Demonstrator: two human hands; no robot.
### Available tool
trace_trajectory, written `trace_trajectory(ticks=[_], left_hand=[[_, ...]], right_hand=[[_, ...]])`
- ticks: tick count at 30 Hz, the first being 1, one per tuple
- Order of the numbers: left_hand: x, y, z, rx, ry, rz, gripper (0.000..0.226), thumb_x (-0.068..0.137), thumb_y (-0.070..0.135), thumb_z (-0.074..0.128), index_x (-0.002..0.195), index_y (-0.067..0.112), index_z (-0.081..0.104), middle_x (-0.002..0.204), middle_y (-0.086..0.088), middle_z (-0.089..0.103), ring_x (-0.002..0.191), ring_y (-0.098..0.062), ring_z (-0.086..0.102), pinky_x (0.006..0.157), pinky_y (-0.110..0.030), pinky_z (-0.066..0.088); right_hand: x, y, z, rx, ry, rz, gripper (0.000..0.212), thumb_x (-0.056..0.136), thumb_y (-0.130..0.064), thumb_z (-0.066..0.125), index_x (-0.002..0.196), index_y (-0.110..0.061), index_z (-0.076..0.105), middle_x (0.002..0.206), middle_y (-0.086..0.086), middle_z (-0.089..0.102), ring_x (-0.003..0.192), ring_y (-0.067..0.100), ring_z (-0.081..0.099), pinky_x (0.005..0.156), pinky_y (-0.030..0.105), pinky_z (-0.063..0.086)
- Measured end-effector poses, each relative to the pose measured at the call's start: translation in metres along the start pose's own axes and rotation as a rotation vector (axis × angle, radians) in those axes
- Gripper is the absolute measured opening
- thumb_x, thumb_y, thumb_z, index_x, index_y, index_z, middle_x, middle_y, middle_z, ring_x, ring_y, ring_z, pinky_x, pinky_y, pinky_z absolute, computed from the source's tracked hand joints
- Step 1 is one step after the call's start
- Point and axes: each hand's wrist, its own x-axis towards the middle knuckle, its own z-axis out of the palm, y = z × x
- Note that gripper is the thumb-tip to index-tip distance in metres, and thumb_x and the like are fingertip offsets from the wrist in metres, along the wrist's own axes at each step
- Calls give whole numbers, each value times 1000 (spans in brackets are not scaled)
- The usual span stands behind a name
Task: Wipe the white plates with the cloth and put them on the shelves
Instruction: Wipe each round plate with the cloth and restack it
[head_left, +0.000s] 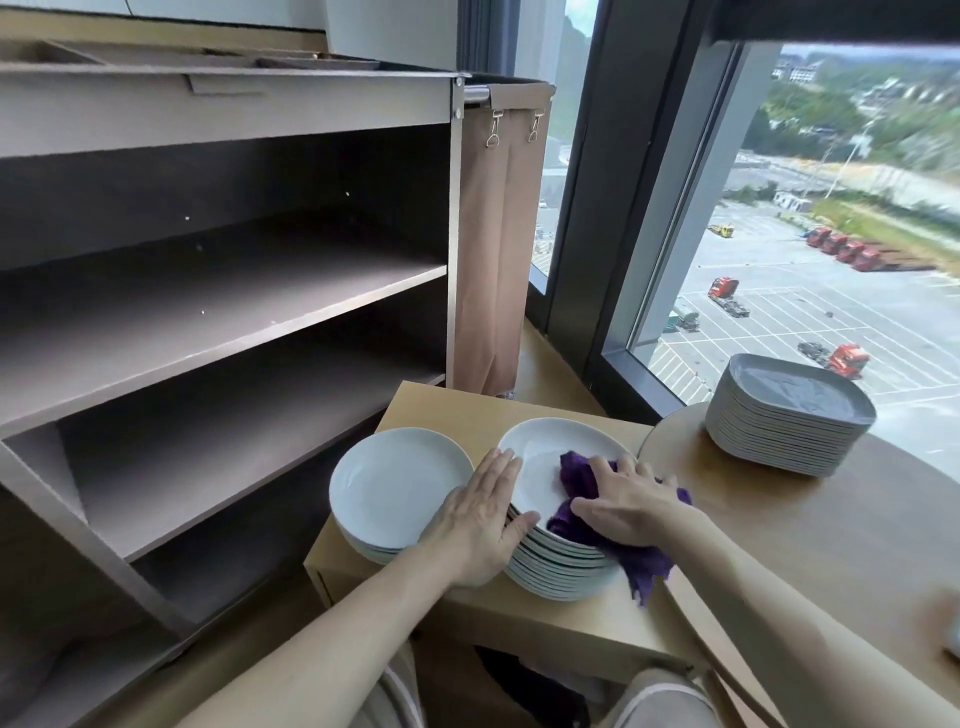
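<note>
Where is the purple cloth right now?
In the head view, low and right of centre, the purple cloth lies on the top white plate of the taller stack, under the right hand, with the left hand just beside it.

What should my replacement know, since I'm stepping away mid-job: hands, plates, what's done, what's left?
Left hand: flat, steadying the right stack of white plates at its rim.
Right hand: presses the purple cloth on that stack's top plate.
The other white stack sits beside it on the low wooden table.
Done: no plate shows on the shelves.
To do: finish wiping this plate, shelve it, then the rest.
</note>
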Motion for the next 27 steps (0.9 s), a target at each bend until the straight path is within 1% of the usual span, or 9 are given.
trace_trajectory(ticks=[2, 3, 5, 7, 10, 15, 19, 22, 27], left_hand=[[3, -6, -3, -74, 20, 19, 85, 100, 70, 27, 161, 30, -17, 166, 18, -26, 151, 2, -21, 128, -39, 9], [5, -8, -5, -109, 25, 19, 91, 97, 74, 32, 160, 32, -20, 165, 20, -28, 152, 1, -18, 128, -37, 8], [7, -13, -9, -160, 13, -9, 104, 91, 81, 39, 158, 34, -25, 164, 18, -30, 154, -4, -13, 128, -37, 6], [9, -15, -12, -185, -26, -40, 110, 87, 84, 42, 158, 32, -25, 165, 16, -29, 157, -11, -6, 128, -39, 9], [11, -16, -12, -216, -65, -44, 110, 87, 84, 42, 160, 31, -21, 166, 17, -25, 158, -17, 4, 127, -43, 15], [11, -18, -6, -260, -48, -16, 105, 90, 80, 42, 159, 33, -21, 165, 19, -27, 157, -11, 3, 127, -40, 16], [13, -20, -3, -245, -34, 24, 103, 91, 80, 39, 158, 35, -25, 162, 24, -31, 156, -7, 2, 127, -38, 17], [11, -21, -3, -232, -43, 24, 103, 91, 82, 38, 157, 37, -26, 160, 26, -33, 156, -7, 2, 127, -39, 17], [9, -15, -8, -114, -45, -20, 101, 91, 82, 35, 160, 31, -19, 163, 20, -31, 154, -20, 19, 124, -41, 24]], right_hand=[[-8, -3, -2, 38, -69, -33, 73, 78, -61, 40, 145, -32, 32, 151, 9, 35, 140, 34, 29, 110, 56, 20], [-10, -5, -3, 44, -74, -52, 74, 81, -59, 43, 148, -33, 30, 151, 9, 35, 141, 34, 29, 112, 56, 20], [-12, -8, -5, 41, -61, -84, 70, 89, -57, 50, 152, -34, 28, 151, 7, 36, 142, 33, 30, 116, 55, 22], [-10, -10, -8, 50, -72, -107, 67, 92, -56, 55, 151, -36, 30, 147, 6, 38, 139, 32, 34, 116, 54, 28], [-4, -13, -11, 81, -91, -151, 64, 93, -54, 59, 149, -38, 32, 140, 5, 41, 134, 30, 38, 112, 50, 36], [15, -32, -9, 144, -71, -238, 56, 98, -42, 57, 149, -36, 33, 134, 6, 42, 130, 31, 39, 108, 49, 41], [39, -49, -6, 199, -16, -206, 55, 98, -49, 57, 145, -30, 36, 131, 11, 43, 128, 35, 40, 104, 51, 43], [52, -54, -1, 282, 55, -131, 62, 96, -55, 58, 147, -28, 34, 136, 13, 42, 129, 35, 37, 102, 50, 42], [59, -51, 3, 212, 184, -71, 63, 97, -66, 47, 148, -31, 32, 143, 15, 44, 129, 41, 46, 98, 51, 45]])
